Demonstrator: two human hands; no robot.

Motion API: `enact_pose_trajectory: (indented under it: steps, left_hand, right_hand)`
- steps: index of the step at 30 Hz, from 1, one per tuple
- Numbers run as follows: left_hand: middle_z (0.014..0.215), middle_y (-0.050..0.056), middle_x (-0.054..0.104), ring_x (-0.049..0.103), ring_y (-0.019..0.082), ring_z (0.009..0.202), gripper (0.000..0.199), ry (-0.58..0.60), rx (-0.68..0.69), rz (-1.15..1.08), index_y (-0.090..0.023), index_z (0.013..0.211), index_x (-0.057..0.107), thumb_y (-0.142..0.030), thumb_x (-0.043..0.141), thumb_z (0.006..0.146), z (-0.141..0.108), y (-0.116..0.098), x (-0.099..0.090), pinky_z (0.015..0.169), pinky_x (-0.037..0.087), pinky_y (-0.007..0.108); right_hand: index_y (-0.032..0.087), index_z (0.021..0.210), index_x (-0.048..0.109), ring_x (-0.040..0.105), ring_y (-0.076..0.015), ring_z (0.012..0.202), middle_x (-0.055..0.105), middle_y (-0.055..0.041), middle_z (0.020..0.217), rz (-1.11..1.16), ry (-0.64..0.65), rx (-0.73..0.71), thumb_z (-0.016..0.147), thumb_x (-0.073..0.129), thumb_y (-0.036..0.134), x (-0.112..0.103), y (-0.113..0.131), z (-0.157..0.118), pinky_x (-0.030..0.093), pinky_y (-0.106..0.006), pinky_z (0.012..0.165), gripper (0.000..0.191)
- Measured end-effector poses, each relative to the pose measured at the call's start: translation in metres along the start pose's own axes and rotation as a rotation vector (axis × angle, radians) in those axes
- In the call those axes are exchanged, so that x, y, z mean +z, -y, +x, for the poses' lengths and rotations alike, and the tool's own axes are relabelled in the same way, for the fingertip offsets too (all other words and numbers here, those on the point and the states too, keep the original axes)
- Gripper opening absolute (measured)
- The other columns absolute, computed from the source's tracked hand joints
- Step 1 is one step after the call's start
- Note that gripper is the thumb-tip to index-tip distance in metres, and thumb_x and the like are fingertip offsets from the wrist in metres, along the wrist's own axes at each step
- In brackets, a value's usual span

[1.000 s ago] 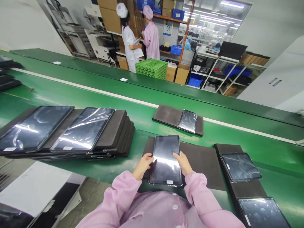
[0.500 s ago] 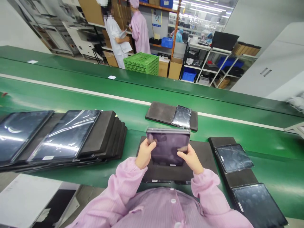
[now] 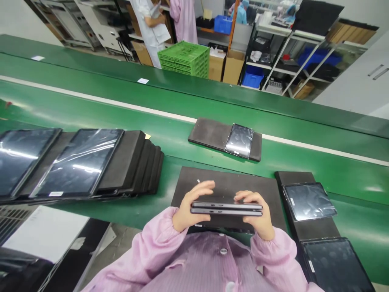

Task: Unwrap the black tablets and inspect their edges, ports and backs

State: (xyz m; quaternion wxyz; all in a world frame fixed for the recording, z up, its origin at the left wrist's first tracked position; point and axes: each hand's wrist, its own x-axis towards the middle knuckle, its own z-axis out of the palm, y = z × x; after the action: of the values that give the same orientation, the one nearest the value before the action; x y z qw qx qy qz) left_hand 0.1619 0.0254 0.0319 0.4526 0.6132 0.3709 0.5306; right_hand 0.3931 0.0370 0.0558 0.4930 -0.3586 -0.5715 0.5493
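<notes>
Two thin grey devices are stacked face to face and seen edge-on, held above a black foam pad. My left hand grips their left end, fingers on the far side and thumb on the near side. At the right end, my right hand holds them the same way. Beyond the pad, a small screen lies on a dark foam block. Two more screens, an upper one and a lower one, rest on foam at the right.
Stacked foam blocks at the left carry large film-covered screens. A green work surface with a white line runs across. Behind it are green crates, shelves and people in work coats.
The held devices have tipped from showing a dark screen face to showing their edges, and have come lower and nearer my body. The camera view has tilted down.
</notes>
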Motion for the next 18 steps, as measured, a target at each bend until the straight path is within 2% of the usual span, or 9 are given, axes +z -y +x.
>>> enact_pose_trajectory:
  steps: [2,4,9,12,18]
  left_hand:
    - [0.098,0.015,0.069,0.064,0.029,0.095,0.046,0.084,-0.054,-0.028,-0.017,0.092,0.067,-0.054,0.07,0.065,0.0005,-0.0023,-0.0003,0.085,0.05,0.042]
    - [0.088,0.014,0.071,0.067,0.027,0.084,0.043,0.105,-0.059,-0.039,-0.017,0.086,0.067,-0.054,0.07,0.065,0.0024,-0.004,-0.0006,0.077,0.054,0.039]
    - [0.09,0.013,0.071,0.068,0.025,0.084,0.039,0.073,0.061,-0.072,-0.017,0.092,0.066,-0.044,0.074,0.065,0.0048,-0.0001,0.0012,0.075,0.054,0.036]
    - [0.088,0.012,0.071,0.068,0.025,0.082,0.043,0.06,0.135,-0.095,-0.017,0.094,0.065,-0.045,0.076,0.063,0.0041,0.0041,0.0025,0.072,0.055,0.034]
    - [0.088,0.011,0.071,0.068,0.024,0.081,0.045,0.067,0.155,-0.082,-0.019,0.097,0.064,-0.045,0.077,0.062,0.0043,0.0052,0.0027,0.073,0.055,0.034]
  right_hand:
    - [0.028,0.084,0.059,0.059,-0.0263,0.083,0.066,-0.0054,0.085,-0.001,0.002,-0.034,0.064,0.077,0.046,-0.0001,-0.0019,-0.0014,0.048,-0.044,0.074,0.032]
    - [0.03,0.087,0.06,0.058,-0.025,0.08,0.066,-0.0042,0.084,-0.009,0.011,-0.075,0.066,0.076,0.046,-0.0007,-0.0038,-0.0021,0.046,-0.044,0.076,0.031]
    - [0.03,0.092,0.059,0.058,-0.0248,0.078,0.065,-0.0035,0.085,-0.028,0.03,-0.124,0.068,0.074,0.047,-0.0018,-0.0068,-0.0004,0.044,-0.044,0.075,0.033]
    - [0.028,0.094,0.058,0.059,-0.0241,0.077,0.065,-0.0036,0.086,-0.032,0.055,-0.187,0.069,0.073,0.047,-0.0016,-0.0075,0.0008,0.043,-0.044,0.075,0.035]
    - [0.026,0.096,0.056,0.059,-0.0235,0.08,0.064,-0.004,0.088,-0.021,0.081,-0.195,0.072,0.071,0.046,-0.0021,-0.0064,-0.0008,0.043,-0.043,0.075,0.035]
